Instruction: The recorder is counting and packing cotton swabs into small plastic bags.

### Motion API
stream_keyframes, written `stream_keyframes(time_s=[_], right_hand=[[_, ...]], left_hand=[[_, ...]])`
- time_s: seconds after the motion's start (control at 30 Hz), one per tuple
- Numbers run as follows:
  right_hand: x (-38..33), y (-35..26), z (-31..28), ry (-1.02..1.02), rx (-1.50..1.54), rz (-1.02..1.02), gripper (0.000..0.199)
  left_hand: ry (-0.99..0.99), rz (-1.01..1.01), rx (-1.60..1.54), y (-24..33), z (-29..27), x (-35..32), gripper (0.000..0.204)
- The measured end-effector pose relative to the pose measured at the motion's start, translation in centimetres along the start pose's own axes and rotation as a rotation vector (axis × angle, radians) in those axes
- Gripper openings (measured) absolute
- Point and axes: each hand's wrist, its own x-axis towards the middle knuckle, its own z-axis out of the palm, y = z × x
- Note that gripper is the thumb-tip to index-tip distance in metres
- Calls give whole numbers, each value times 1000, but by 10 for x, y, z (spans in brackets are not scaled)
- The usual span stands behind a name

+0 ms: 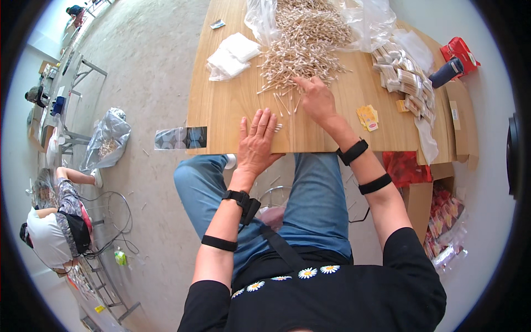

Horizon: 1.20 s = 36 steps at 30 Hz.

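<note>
A big heap of cotton swabs [307,39] with pale sticks and white tips covers the far middle of the wooden table. My left hand [256,138] lies flat at the near table edge, fingers stretched out. White swab tips [278,127] show beside its fingers; whatever lies under the palm is hidden. At the heap's near edge, my right hand [317,100] reaches in with its index finger extended, touching the swabs, the other fingers partly curled. Between the two hands lie a few loose swabs [281,104].
Clear plastic bags [232,55] lie left of the heap. Packed swab bundles [406,80], a dark bottle [447,72] and a red bag [460,55] are at right. Yellow cards [367,118] sit near my right forearm. Another person [58,232] sits at far left.
</note>
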Motion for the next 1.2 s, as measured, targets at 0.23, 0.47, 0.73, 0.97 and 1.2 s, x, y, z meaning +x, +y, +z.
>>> stream_keyframes(time_s=[0.23,0.47,0.73,0.97,1.2], right_hand=[[-26,-35,23,-141,-33,103,15],[-25,-29,35,-161,-12,29,11],[-35,-38,37,-212,105,-87,8],[10,-40,40,-64,31,-47,12],[7,-53,43,-168,-154,-37,14]], left_hand=[[-15,-4,-1,1,-1,1,105],[-3,2,8,2,0,2,108],[14,16,-5,-2,2,0,107],[33,1,-1,1,3,0,105],[44,0,67,0,5,0,101]])
